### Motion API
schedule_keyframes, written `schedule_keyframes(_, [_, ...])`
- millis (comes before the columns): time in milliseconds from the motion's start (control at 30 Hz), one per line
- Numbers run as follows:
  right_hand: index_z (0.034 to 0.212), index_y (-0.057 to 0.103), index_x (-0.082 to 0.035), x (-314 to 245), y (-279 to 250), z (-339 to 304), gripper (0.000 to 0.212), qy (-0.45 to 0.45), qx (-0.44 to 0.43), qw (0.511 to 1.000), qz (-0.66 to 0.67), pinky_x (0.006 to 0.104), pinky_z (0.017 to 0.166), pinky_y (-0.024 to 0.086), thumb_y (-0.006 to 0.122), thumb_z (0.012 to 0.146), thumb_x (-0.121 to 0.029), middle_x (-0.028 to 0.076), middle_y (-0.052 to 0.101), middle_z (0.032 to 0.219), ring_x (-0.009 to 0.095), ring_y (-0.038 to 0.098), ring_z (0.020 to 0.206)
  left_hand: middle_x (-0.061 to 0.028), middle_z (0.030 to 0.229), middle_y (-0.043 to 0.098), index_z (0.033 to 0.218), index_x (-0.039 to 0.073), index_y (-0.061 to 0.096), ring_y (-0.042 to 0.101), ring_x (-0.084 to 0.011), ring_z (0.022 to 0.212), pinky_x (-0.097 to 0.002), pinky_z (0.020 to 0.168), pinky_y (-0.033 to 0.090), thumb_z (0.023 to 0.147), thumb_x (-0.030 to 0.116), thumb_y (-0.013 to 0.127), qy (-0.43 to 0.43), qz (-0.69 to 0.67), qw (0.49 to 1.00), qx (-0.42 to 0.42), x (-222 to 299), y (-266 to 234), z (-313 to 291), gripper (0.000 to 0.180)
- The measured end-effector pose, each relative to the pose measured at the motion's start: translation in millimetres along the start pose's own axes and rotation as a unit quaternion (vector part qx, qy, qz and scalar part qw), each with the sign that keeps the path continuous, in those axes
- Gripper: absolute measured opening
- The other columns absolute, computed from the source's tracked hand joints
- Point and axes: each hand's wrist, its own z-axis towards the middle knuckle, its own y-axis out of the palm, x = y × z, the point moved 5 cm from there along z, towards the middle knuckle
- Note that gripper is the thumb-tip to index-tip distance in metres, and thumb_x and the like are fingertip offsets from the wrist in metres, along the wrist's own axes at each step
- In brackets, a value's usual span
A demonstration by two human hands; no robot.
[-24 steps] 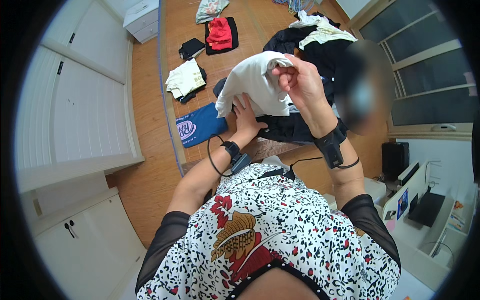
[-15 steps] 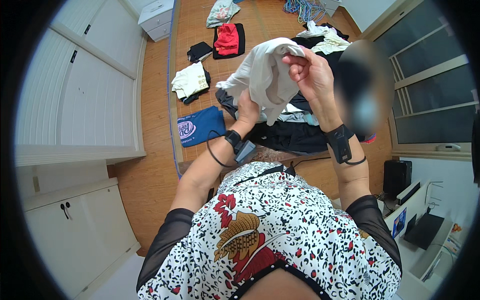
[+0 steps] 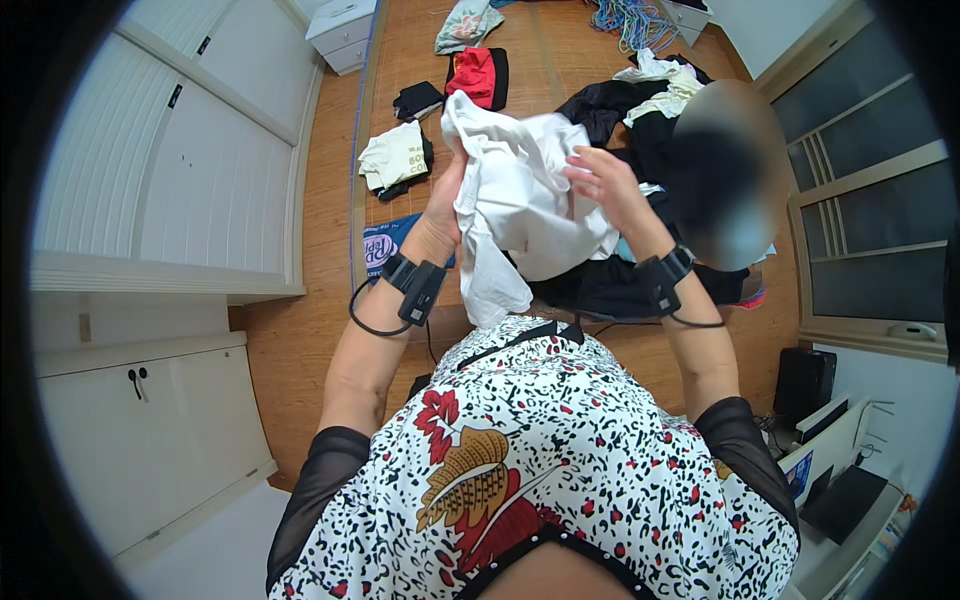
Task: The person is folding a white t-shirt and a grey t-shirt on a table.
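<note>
Left hand [image 3: 443,207]: closed on the left edge of a soft, creased white cloth garment [image 3: 515,205], held up in loose folds. Right hand [image 3: 612,188]: part open, fingers slightly bent, at the garment's right side; any grip cannot be told. Left of the garment: a flat blue printed cloth [image 3: 381,250] and a folded cream printed top [image 3: 393,156]. Beyond it: crumpled red fabric [image 3: 472,74].

You work in a home | white panelled closet doors [image 3: 222,190] at your left | white two-drawer cabinet [image 3: 345,42] | folded cream fabric shirt [image 3: 392,157] | tan woven mat [image 3: 545,75]
</note>
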Motion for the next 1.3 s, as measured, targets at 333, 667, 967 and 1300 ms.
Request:
schedule_keyframes(333, [0.119, 0.058, -0.005, 5.3, 51.3, 15.8, 0.044, -0.179, -0.087, 0.961, -0.19, 0.0279, 0.084, 0.047, 0.071, 0.08, -0.019, 0.008, 0.061, 0.112, 0.017, 0.057, 0.1, -0.0128, 0.119, 0.059, 0.131, 0.003, 0.043, 0.062, -0.0221, 0.102, -0.0351, 0.087, 0.051, 0.091, 0.062, 0.029, -0.084, 0.04, 0.994, -0.051, -8.6, -2.7, -8.2, 0.072])
schedule_keyframes(667, [0.086, 0.069, 0.0, 39.7, 66.5, 28.7, 0.016, -0.173, -0.133, 0.937, -0.274, 0.0245, 0.06, 0.046, 0.065, 0.084, -0.015, 0.001, 0.064, 0.07, 0.007, 0.054, 0.066, -0.0109, 0.107, 0.064, 0.125, 0.003, 0.049, 0.065, -0.019, 0.091, -0.0309, 0.079, 0.054, 0.092, 0.06, 0.031, -0.062, 0.078, 0.995, -0.014, 13.0, -0.4, -25.4, 0.068])
schedule_keyframes(967, [0.076, 0.054, -0.005, -19.6, 33.8, 31.9, 0.025, -0.051, -0.143, 0.987, -0.061, 0.021, 0.04, 0.037, 0.055, 0.092, -0.023, -0.004, 0.045, 0.053, 0.005, 0.038, 0.04, -0.0104, 0.096, 0.067, 0.111, 0.001, 0.059, 0.066, -0.0151, 0.082, -0.0277, 0.073, 0.055, 0.088, 0.04, 0.06, -0.002, 0.275, 0.955, 0.112, 53.6, -1.4, -52.6, 0.045])
schedule_keyframes(1300, [0.122, 0.053, -0.004, 27.8, 96.2, 7.1, 0.055, -0.281, -0.242, 0.871, -0.323, 0.0339, 0.096, 0.04, 0.074, 0.072, -0.015, 0.015, 0.059, 0.117, 0.024, 0.053, 0.112, -0.0069, 0.084, 0.067, 0.098, 0.0, 0.064, 0.063, -0.0101, 0.069, -0.0216, 0.061, 0.05, 0.082, 0.042, 0.067, -0.085, 0.308, 0.947, -0.034, 50.1, 31.5, -40.8, 0.044])
